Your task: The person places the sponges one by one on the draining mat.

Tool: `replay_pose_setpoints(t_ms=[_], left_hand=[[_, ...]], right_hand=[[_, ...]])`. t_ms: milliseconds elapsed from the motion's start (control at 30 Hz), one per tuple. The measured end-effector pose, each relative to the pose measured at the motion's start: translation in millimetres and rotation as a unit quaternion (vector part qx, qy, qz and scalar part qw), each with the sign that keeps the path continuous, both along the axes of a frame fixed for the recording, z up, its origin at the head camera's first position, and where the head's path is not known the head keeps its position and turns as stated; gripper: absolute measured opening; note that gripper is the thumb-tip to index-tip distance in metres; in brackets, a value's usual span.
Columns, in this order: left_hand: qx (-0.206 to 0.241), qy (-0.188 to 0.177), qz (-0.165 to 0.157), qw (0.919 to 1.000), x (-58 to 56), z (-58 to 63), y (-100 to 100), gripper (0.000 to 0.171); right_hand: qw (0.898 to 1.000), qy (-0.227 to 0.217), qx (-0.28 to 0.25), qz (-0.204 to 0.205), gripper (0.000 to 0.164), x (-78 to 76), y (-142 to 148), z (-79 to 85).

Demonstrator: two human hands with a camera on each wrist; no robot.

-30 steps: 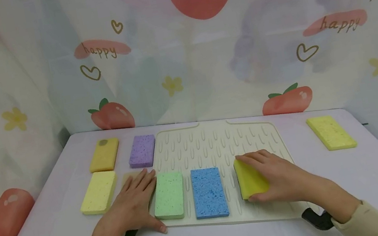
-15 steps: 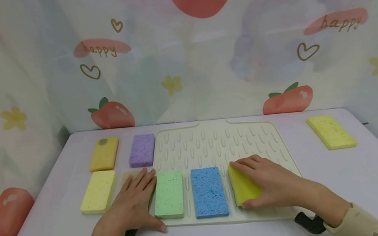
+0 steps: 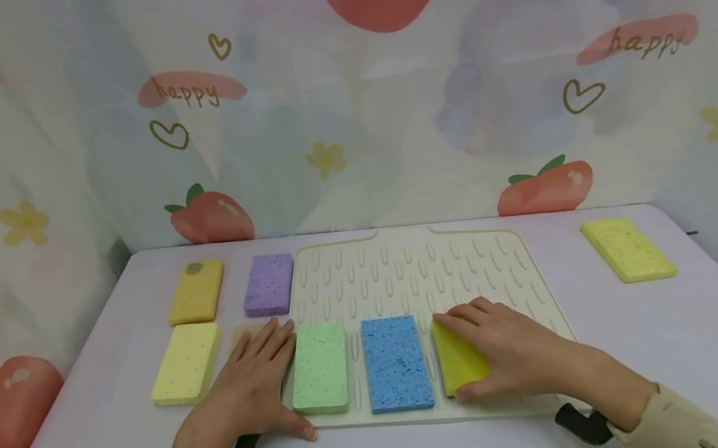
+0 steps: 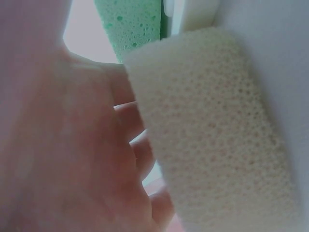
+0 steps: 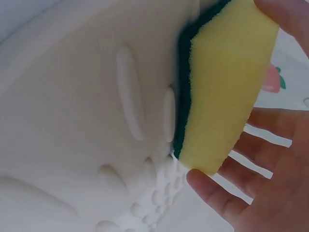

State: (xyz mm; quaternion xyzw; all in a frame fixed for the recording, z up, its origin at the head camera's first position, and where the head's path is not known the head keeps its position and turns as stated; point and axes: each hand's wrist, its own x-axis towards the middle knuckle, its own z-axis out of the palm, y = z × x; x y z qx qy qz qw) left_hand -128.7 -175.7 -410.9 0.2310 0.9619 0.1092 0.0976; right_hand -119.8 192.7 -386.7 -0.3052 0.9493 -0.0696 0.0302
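My right hand (image 3: 521, 347) grips a yellow scrub sponge (image 3: 458, 360) at its two ends, thumb near and fingers far. Its dark green scouring side (image 5: 184, 92) faces down to the cream ridged mat (image 3: 403, 268). Just left of it on the mat lies a blue sponge (image 3: 395, 366), then a light green sponge (image 3: 320, 371). My left hand (image 3: 248, 392) lies with spread fingers along the green sponge's left side. Beneath it a beige sponge (image 3: 244, 332) is mostly hidden in the head view; the left wrist view shows its porous side (image 4: 207, 130) close to the palm.
At the left of the white-covered table lie a darker yellow sponge (image 3: 196, 293), a pale yellow sponge (image 3: 186, 364) and a purple sponge (image 3: 269, 285) beside the mat. Another yellow sponge (image 3: 628, 249) lies far right. A printed cloth (image 3: 386, 131) hangs behind the table.
My right hand has moved left with the yellow scrub sponge, bringing it nearer the blue sponge, and slightly toward me. My left hand has stayed in place.
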Motion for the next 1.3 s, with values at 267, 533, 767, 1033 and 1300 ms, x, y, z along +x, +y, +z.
replay_pose_setpoints(t_ms=[267, 533, 767, 1033, 1300], left_hand=[[0.001, -0.004, -0.002, 1.0000, 1.2, 1.1, -1.5, 0.136], [-0.001, -0.011, 0.003, 0.9999, 0.0, -0.3, 0.9, 0.135], [-0.004, -0.003, -0.001, 1.0000, 0.0, -0.1, 0.8, 0.135], [-0.007, -0.007, -0.001, 1.0000, -0.3, -0.2, 1.2, 0.135], [-0.003, -0.008, 0.000, 1.0000, 0.2, -0.1, 0.7, 0.135]], right_hand=[[1.000, -0.014, -0.009, 0.009, 0.093, -1.1, 1.7, -8.1], [1.000, -0.008, -0.005, 0.012, 0.092, -0.6, 3.1, -6.1], [1.000, -0.011, -0.002, 0.009, 0.096, 0.3, 4.0, -2.5], [0.998, -0.024, -0.046, -0.044, 0.093, -3.8, 16.6, 13.5], [0.998, 0.031, -0.036, -0.050, 0.069, -14.8, 40.1, 26.5]])
